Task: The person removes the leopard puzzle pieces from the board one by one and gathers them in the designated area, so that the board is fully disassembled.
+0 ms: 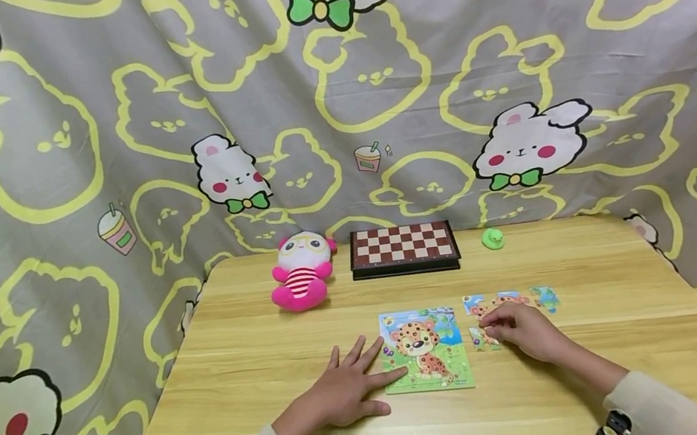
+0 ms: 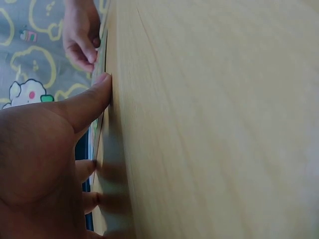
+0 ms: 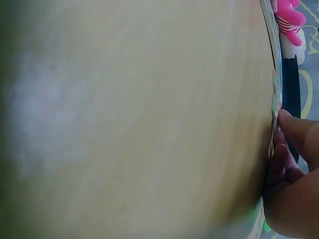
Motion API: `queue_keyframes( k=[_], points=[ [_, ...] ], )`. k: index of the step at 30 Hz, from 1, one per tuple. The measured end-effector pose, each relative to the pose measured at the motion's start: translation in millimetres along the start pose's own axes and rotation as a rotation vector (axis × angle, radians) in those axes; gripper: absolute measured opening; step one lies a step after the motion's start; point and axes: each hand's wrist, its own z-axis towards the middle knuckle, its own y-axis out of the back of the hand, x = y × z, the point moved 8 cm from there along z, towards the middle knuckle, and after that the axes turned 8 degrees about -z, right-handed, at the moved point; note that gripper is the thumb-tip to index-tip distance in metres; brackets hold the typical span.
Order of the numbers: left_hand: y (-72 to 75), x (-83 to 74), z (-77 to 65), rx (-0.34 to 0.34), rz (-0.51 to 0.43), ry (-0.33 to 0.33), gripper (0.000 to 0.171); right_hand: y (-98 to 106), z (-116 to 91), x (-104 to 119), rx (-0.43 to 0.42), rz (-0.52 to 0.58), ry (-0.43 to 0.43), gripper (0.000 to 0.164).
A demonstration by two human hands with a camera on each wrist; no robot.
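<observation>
A square picture board (image 1: 419, 350) with a cartoon leopard lies on the table. My left hand (image 1: 350, 386) is spread flat at its left side, one finger reaching over the leopard picture and the thumb on the wood below. To the right of the board, jigsaw pieces (image 1: 480, 337) form part of a similar leopard picture, partly hidden under my right hand (image 1: 524, 330). That hand's thumb and fingertips pinch a jigsaw piece at the assembled part. In the right wrist view the thumb (image 3: 294, 124) presses at the thin edge of the pieces, seen nearly side-on.
A blue-green jigsaw piece (image 1: 545, 298) adjoins the upper right of the group. Along the back stand a pink plush panda (image 1: 300, 277), a checkered game board box (image 1: 403, 248) and a small green toy (image 1: 492, 239). A patterned curtain (image 1: 399, 104) hangs behind the wooden table (image 1: 235, 362).
</observation>
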Motion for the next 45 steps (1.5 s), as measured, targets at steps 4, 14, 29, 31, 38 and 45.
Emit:
queue_keyframes(
  k=[4,14,29,31,38,45],
  points=[
    [0.1,0.1,-0.5,0.0,-0.001,0.0,0.063,0.8,-0.9,1.8,-0.008,-0.01,0.013,0.015],
    [-0.6,0.5,-0.2,-0.003,-0.001,0.0,0.063,0.0,-1.3,-0.3,-0.001,0.011,-0.003,0.014],
    [2.0,-0.5,0.1,-0.002,0.003,0.0,0.063,2.1,1.5,1.7,0.032,0.06,-0.021,0.016],
    [1.5,0.1,0.3,-0.001,0.003,0.001,0.063,1.7,1.6,3.7,0.038,0.088,-0.018,0.016],
    [1.3,0.5,0.3,-0.001,0.002,0.002,0.063,-1.4,3.7,18.1,0.041,0.132,0.005,0.018],
    [1.4,-0.3,-0.3,0.001,-0.007,0.007,0.062,-9.0,10.1,33.3,0.045,0.133,0.034,0.02]
  ],
)
